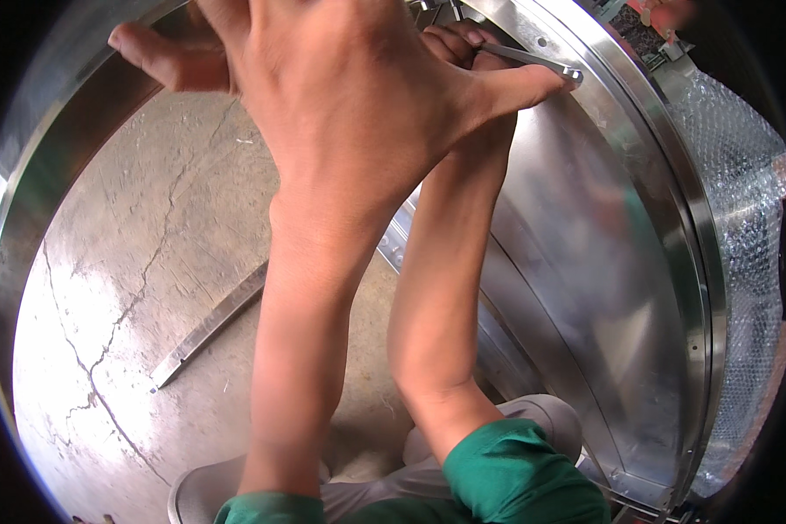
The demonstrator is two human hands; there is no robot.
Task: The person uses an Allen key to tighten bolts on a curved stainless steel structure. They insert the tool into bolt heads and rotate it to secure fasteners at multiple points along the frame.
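Note:
Large in the upper middle, my left hand point(341, 87) is open, its fingers spread and partly cut off by the top edge. Its thumb stretches right, close to the end of a slim metal wrench point(533, 59). Behind it, my right hand point(463, 44) is closed with curled fingers around the other end of that wrench. The left hand covers part of the right one, so its full grip is hidden. Both hands are over the upper right part of a round, shiny metal frame point(686, 218), and what the wrench works on cannot be made out.
A smooth curved sheet-metal panel point(585, 236) lies inside the frame on the right. On the cracked concrete floor point(122, 262) rests a narrow metal strip point(210, 330). Bubble wrap point(734, 192) lines the outside at right. My bent knees are at the lower edge.

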